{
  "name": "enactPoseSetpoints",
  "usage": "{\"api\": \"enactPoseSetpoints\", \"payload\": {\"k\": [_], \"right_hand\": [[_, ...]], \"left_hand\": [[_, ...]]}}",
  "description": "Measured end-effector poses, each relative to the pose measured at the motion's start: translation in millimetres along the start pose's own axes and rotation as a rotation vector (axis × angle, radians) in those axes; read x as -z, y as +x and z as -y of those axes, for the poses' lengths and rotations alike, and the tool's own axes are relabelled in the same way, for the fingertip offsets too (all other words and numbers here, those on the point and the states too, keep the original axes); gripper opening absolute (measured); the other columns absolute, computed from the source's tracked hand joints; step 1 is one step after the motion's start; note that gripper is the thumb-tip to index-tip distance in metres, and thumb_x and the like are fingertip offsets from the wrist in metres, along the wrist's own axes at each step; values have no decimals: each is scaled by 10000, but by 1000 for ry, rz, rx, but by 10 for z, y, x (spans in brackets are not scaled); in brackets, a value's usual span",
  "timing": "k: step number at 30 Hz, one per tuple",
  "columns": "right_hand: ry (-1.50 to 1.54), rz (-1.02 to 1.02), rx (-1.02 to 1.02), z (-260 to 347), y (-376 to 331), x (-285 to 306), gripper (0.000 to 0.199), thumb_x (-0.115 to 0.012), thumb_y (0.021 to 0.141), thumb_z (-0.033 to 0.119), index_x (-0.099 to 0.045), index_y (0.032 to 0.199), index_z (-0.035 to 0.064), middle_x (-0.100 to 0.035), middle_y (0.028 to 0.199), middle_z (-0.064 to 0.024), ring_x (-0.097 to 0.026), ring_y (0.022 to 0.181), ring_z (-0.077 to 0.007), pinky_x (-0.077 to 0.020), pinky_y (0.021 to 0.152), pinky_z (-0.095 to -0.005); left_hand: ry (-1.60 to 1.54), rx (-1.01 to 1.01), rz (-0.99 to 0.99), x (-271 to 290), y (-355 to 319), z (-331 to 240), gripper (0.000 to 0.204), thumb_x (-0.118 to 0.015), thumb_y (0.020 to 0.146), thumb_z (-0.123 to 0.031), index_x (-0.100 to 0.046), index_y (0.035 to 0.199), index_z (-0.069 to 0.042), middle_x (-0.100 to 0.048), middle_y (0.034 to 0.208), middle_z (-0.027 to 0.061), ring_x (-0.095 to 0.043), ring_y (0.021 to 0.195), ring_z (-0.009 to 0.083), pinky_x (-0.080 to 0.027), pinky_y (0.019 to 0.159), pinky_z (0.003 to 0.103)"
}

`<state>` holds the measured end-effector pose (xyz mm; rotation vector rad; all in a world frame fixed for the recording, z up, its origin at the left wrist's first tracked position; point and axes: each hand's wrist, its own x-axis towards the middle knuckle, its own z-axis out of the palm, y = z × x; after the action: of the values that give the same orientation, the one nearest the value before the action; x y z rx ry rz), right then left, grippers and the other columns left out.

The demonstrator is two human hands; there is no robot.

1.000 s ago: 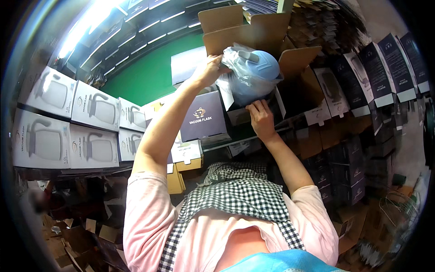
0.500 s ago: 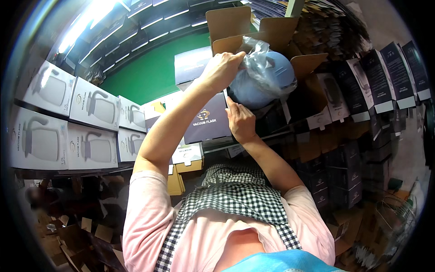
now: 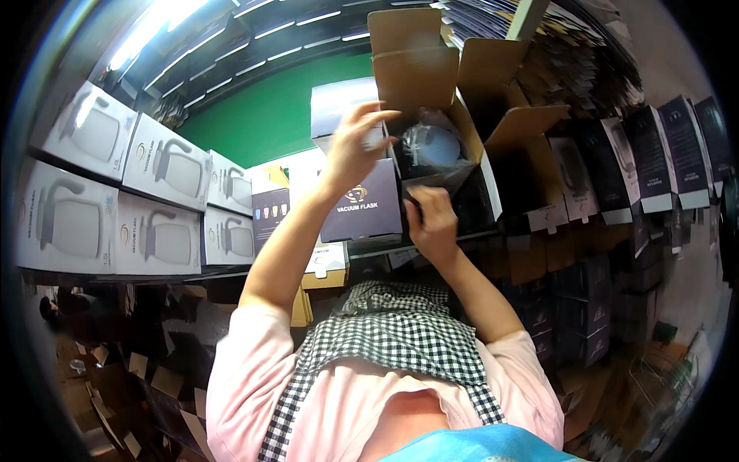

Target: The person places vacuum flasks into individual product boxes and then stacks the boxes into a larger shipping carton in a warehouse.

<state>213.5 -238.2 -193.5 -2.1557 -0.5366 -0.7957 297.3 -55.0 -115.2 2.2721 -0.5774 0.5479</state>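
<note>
A blue vacuum flask point(image 3: 441, 146) in a clear plastic bag point(image 3: 419, 143) stands down inside an open cardboard box point(image 3: 412, 75), its rounded blue top showing. My left hand point(image 3: 358, 148) is over the left side of this box, fingers spread and holding nothing. My right hand point(image 3: 436, 223) is at the box's near side, fingers bent and thumb apart; whether it touches the box I cannot tell. Under my left wrist is a closed dark purple box point(image 3: 358, 219) with a gold emblem. Behind it stands a pale-topped box point(image 3: 339, 96).
White boxes point(image 3: 73, 208) with jug pictures are stacked at the left. Another open brown box point(image 3: 523, 154) adjoins on the right, beside a row of dark cartons point(image 3: 650, 146). Flat cardboard point(image 3: 577, 61) is piled at the back right. A green surface point(image 3: 254, 119) lies behind.
The bagged blue flask has gone down into the open box. My left hand has let go of the bag and opened. My right hand has shifted right and nearer to me.
</note>
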Motion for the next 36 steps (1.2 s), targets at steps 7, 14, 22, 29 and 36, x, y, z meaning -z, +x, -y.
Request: {"api": "enactPoseSetpoints", "payload": {"k": [7, 14, 22, 29, 36], "right_hand": [[573, 433, -649, 46, -489, -291, 714, -366, 1033, 463, -405, 1373, -165, -479, 1330, -400, -458, 1295, -483, -380, 1090, -418], [346, 387, -501, 413, 199, -546, 423, -537, 993, 238, -581, 1236, -106, -651, 1082, -319, -667, 995, -418, -533, 854, -401], [-398, 209, -25, 48, 303, 163, 676, -793, 756, 132, -506, 1354, 5, -517, 1327, -211, -492, 1224, -391, -376, 1064, -456], [-334, 434, 81, -826, 120, -132, 204, -690, 796, 78, -623, 961, -22, -617, 1016, -183, -575, 979, -379, -446, 886, -459], [34, 385, 115, -791, 240, -153, 49, -595, 818, -6, -620, 851, -33, -595, 798, -163, -570, 781, -344, -459, 714, -428]], "left_hand": [[-897, 1125, 15, 39, -1592, 806, 521, -651, 948, -268, -488, 1346, 25, -612, 1210, 133, -624, 1055, 220, -509, 931, 331], [-997, 935, -107, 710, -1106, 587, 504, -621, 945, -196, -467, 1381, 2, -631, 1218, 133, -646, 1044, 184, -532, 926, 304], [136, 748, -278, -246, -835, 1039, 855, -766, 802, -470, -449, 1354, 101, -600, 1159, 299, -592, 1115, 378, -461, 1001, 442], [60, 509, 154, -478, -467, -335, 449, -676, 842, -271, -499, 1066, 75, -685, 904, 267, -708, 786, 371, -576, 663, 419], [162, 605, 25, -1097, -229, 48, 231, -613, 823, -140, -614, 970, 37, -716, 876, 223, -724, 821, 362, -578, 706, 453]]}}
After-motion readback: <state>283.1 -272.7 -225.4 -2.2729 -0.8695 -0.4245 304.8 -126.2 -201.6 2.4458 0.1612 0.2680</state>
